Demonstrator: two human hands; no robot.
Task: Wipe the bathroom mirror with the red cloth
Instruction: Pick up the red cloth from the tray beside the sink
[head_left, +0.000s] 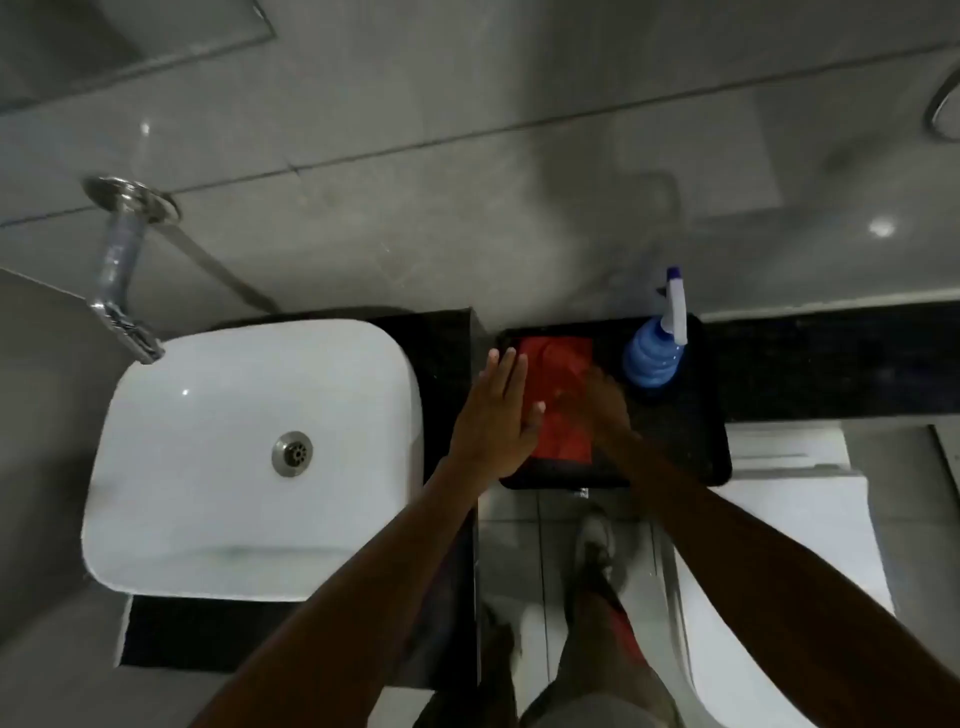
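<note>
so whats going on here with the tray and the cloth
A person stands at a bathroom counter, both hands over a black tray beside the white sink. The right hand, blurred, lies on the folded red cloth; whether it grips is unclear. The left hand is open and flat at the cloth's left edge. A blue spray bottle stands on the tray, untouched.

We find no text, label, brand, number or sign that we can read. The spray bottle, standing just right of the red cloth, shows us only plain blue and white surfaces. The cloth itself carries no print we can make out, and the picture is dim and blurred there.
</note>
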